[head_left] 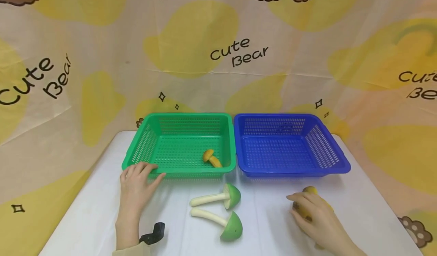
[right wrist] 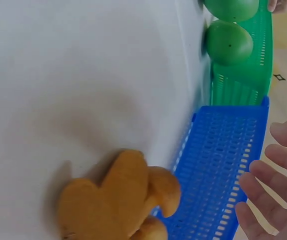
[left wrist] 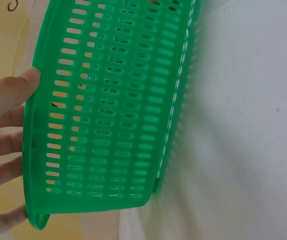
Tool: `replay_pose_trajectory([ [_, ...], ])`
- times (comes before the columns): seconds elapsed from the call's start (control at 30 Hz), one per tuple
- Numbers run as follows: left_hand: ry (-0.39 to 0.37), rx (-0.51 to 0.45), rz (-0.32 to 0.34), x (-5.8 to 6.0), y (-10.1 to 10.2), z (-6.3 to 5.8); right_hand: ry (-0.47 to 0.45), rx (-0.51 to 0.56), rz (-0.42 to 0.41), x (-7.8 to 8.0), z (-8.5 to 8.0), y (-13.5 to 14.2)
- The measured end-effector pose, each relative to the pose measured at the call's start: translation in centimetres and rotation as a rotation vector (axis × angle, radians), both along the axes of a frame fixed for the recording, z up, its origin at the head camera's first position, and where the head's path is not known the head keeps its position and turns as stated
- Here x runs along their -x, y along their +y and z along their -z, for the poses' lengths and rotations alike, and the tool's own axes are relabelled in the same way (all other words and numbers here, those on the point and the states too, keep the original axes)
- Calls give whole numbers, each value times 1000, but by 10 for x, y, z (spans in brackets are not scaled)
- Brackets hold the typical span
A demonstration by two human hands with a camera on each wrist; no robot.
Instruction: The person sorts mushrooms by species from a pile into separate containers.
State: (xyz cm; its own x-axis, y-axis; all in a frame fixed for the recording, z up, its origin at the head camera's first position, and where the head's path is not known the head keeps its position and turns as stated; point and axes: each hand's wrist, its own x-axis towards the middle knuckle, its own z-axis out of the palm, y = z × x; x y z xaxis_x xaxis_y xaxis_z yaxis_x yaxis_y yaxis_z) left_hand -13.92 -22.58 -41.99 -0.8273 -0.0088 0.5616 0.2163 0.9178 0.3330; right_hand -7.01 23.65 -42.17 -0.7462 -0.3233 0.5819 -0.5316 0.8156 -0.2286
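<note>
My left hand (head_left: 138, 184) rests with spread, relaxed fingers on the front left corner of the green basket (head_left: 196, 175); in the left wrist view its thumb tip touches the rim. A small yellow-brown toy mushroom (head_left: 209, 156) lies inside that basket, near its front right. On the right, my right hand (head_left: 315, 214) hovers over yellow-brown mushroom-like pieces (right wrist: 123, 195) and partly hides them in the head view. Its fingers (right wrist: 271, 182) are extended with nothing between them in the right wrist view. Two green-capped toy mushrooms (head_left: 233, 227) with pale stems lie on the table between the hands.
A blue basket (head_left: 291, 170) stands right beside the green one at the back of the white table (head_left: 266, 225). A black strap piece (head_left: 157, 231) sticks out from the left wrist. Behind the baskets hangs a printed cloth (head_left: 191, 40).
</note>
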Motion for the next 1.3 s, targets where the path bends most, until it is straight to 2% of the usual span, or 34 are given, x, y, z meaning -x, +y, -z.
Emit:
replay_pose_trajectory([
  [0.3,20,-6,4,1,-1,2,-117,-12,96,-19,18,14],
  [0.47,29,-8,5,1,-1,2,-135,-33,145,-26,27,18],
  [0.6,28,-9,5,2,0,2,-150,-95,175,-31,33,22],
  [0.87,28,-5,5,2,0,1,-270,-180,254,-37,42,26],
  [1.13,19,-5,3,1,0,1,-275,-309,243,-38,46,29],
  [1.3,14,-3,-1,2,0,1,-194,-348,224,-37,52,32],
])
